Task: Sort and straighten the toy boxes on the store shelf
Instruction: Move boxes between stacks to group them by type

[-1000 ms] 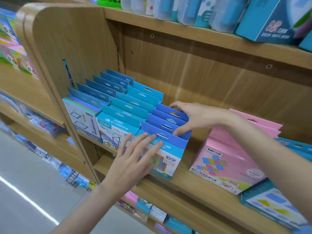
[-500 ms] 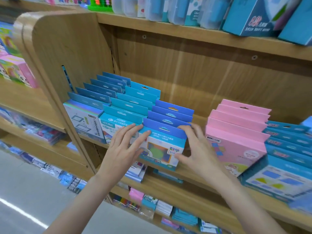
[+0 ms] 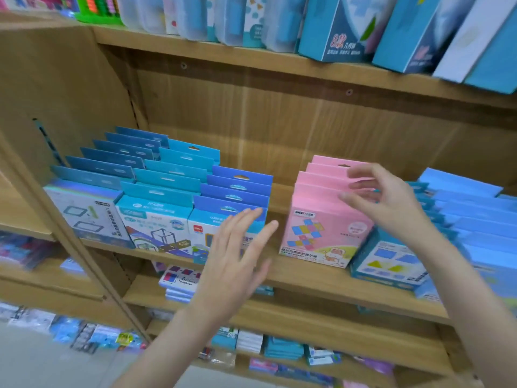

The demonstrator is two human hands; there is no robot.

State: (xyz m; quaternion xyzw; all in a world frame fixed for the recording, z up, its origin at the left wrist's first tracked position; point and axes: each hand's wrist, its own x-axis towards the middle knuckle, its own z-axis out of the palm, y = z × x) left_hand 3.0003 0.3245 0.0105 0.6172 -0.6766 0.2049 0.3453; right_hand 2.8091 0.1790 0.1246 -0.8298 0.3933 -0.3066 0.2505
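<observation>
Toy boxes: on the middle shelf board point(image 3: 321, 284), in front-to-back files; thin card cartons with hang-tab tops, glossy printed fronts.
Dark-blue file point(image 3: 237, 189): four tabs stepped one behind the next, front box partly hidden by the left hand; squared up, judged already tidy.
Teal file point(image 3: 167, 180): touching the dark-blue file on its left, tabs in an even stair.
Grey-fronted file point(image 3: 92, 172): against the shelf's side panel, likewise even.
Pink file point(image 3: 324, 219): well apart from the dark-blue file, bare wood between; turned slightly askew, front face showing coloured squares; judged next for straightening.
Light-blue boxes point(image 3: 461, 214): just right of the pink file, front box leaning forward, rows looser.
Left hand point(image 3: 237, 264): flat, fingers spread and apart, gripping nothing; in front of the dark-blue front box, contact not clear.
Right hand point(image 3: 389, 203): fingers parted and curled, empty, over the pink file's right edge; poised as if to pinch the tabs together.
Shelf: pale wood-grain laminate, smooth, screw holes in the back panel.
</observation>
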